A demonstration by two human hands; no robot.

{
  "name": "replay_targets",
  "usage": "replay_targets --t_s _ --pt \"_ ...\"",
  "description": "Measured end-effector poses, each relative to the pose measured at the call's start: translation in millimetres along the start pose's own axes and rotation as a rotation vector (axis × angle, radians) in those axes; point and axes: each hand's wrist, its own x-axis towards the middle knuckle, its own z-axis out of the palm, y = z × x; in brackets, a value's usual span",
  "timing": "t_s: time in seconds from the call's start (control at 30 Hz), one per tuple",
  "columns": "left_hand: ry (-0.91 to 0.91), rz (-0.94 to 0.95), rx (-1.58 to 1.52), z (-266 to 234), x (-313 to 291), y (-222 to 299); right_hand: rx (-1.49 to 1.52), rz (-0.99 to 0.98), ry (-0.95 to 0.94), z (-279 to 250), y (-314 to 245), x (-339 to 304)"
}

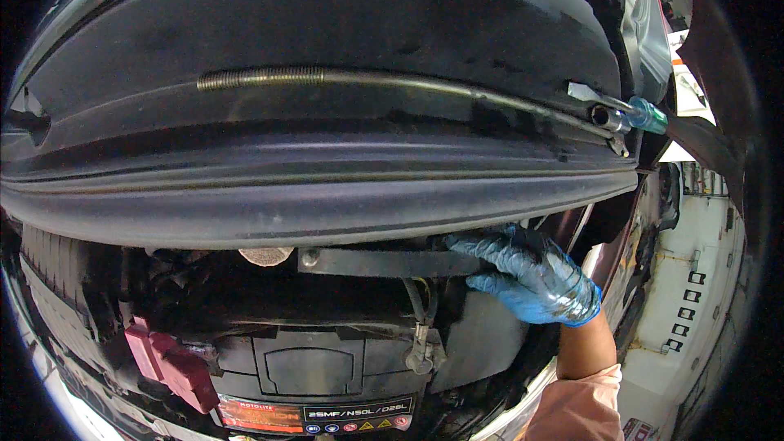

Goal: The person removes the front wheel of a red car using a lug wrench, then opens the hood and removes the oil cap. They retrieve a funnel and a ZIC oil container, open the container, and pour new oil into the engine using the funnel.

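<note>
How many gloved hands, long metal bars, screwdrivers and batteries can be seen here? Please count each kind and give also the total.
Gloved hand: 1
Metal bar: 1
Screwdriver: 1
Battery: 1
Total: 4

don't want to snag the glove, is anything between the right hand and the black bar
Nothing visible is: the right hand is at the right end of the black bar, though I can't tell whether they touch.
</note>
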Motion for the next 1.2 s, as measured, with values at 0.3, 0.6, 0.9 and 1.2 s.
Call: replay_targets --t_s 0.3,0.6,0.9,1.2 --pt "0.017 0.012 -0.001 1 4 -1 -0.174 -0.122 -0.007 4 -9 2" --pt "0.045 0.038 0.003 0 3 -2 -0.58 -0.064 0.016 -7 17 -4" --pt "0.065 0.02 -0.01 0 1 -4 -0.609 -0.188 0.144 19 2 4" --pt "0.072 0.013 -0.003 -3 -1 -2 -0.59 -0.118 0.153 0 4 1"
